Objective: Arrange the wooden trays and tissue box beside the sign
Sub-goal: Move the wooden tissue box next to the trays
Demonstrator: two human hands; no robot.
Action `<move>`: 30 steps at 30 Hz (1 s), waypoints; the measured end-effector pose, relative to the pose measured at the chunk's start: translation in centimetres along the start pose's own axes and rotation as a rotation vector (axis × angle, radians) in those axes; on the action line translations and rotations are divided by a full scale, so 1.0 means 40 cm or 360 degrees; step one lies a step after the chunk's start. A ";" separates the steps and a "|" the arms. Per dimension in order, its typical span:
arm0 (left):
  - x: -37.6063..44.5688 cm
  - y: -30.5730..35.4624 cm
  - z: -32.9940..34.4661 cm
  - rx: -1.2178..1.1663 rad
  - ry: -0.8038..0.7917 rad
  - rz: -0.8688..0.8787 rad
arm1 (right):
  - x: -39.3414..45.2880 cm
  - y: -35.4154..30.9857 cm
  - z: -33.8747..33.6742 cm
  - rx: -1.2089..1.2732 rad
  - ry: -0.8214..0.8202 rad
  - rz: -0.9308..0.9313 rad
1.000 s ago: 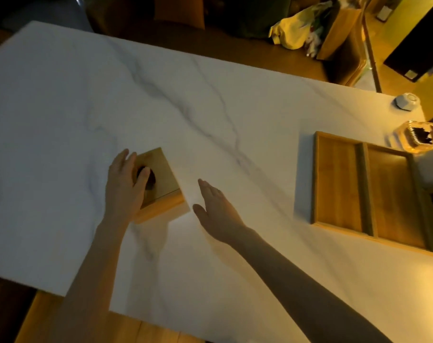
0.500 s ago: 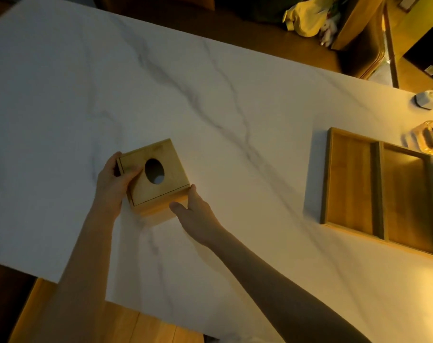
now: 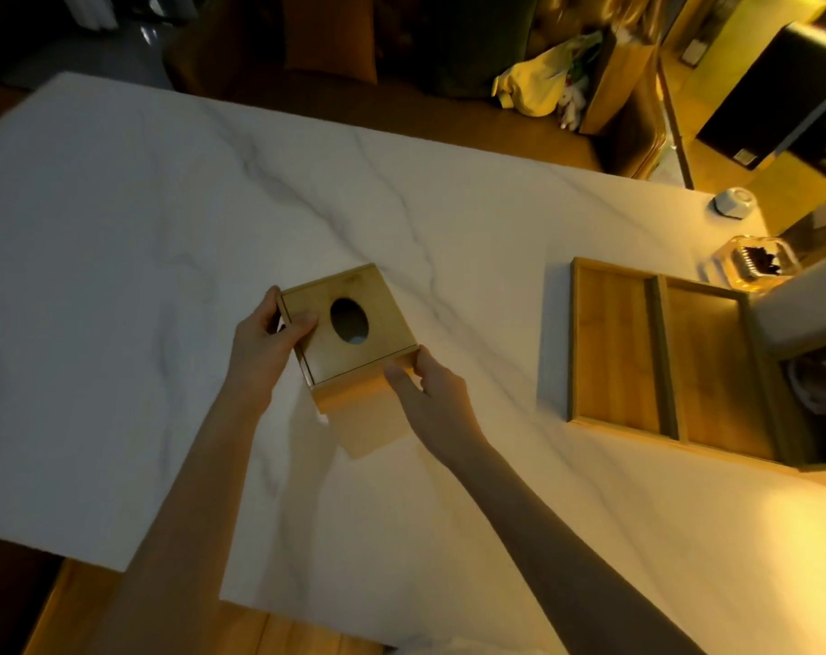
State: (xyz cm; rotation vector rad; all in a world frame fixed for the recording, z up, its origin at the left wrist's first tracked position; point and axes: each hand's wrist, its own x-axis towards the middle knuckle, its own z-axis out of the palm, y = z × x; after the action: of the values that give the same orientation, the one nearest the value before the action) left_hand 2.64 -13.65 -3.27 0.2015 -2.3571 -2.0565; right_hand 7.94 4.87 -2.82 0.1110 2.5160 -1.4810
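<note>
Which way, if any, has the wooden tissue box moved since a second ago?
Yes. The tissue box has shifted right, closer to the wooden tray.

Dim, warm yellow light from the right, soft arm shadows on the marble table (image 3: 118, 229), wide-angle bowing at edges.

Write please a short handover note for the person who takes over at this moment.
Left hand grips the left edge of the wooden tissue box; right hand holds its near right corner. The box is mid-table on the marble table, apart from the two wooden trays, which lie side by side at the right. Done: box grasped. Left: carry it to the trays. I cannot make out the sign.
</note>
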 end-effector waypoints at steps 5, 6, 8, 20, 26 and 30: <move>-0.020 0.082 0.095 0.0062 -0.0118 0.0116 | -0.058 0.008 -0.097 -0.0024 0.0289 -0.0121; -0.026 0.096 0.118 0.0075 -0.0144 0.0144 | -0.070 0.012 -0.118 -0.0017 0.0334 -0.0133; -0.039 0.122 0.167 0.0102 -0.0212 0.0190 | -0.094 0.028 -0.159 0.0011 0.0429 -0.0131; -0.172 0.174 0.535 0.0222 -0.0611 0.0327 | -0.279 0.205 -0.417 0.0167 0.1071 0.0008; -0.262 0.152 0.702 0.0308 -0.0828 0.0319 | -0.383 0.328 -0.491 0.0070 0.1283 0.0258; -0.314 0.109 0.779 0.0382 -0.0977 0.0188 | -0.448 0.398 -0.513 0.0153 0.1369 0.0386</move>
State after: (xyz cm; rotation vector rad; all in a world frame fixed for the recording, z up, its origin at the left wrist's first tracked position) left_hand 11.91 18.92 -2.33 -0.6482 -2.8499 -1.9787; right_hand 25.10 31.33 -2.75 1.2619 2.8525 -1.6817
